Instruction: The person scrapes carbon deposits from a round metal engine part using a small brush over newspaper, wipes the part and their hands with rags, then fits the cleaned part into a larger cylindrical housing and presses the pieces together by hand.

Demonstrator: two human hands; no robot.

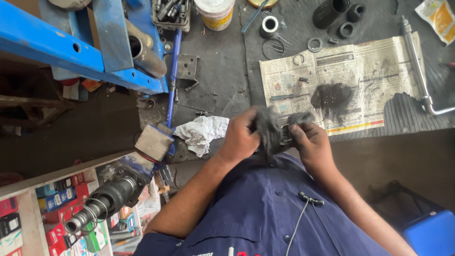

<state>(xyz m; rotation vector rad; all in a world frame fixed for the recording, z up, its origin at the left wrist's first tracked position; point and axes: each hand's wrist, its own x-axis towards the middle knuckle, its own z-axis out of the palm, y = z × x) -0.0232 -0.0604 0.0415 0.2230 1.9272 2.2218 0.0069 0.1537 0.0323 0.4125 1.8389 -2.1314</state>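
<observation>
Workbench [222,90]: one newspaper [350,80], two hands [277,137], one dark rag [270,128].

Boxes, lower left: small cartons [57,199], red, blue and white, packed in rows on a shelf.
Pouch, top right: a white and orange packet [438,16], partly cut off.
Tub, top centre: a round white container [215,12] with what may be a yellow label band.

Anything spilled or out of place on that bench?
Yes: a black greasy smear soils the spread newspaper, and metal rings lie scattered above it. Both hands, left and right, grip a dark grimy rag around a small part.
</observation>
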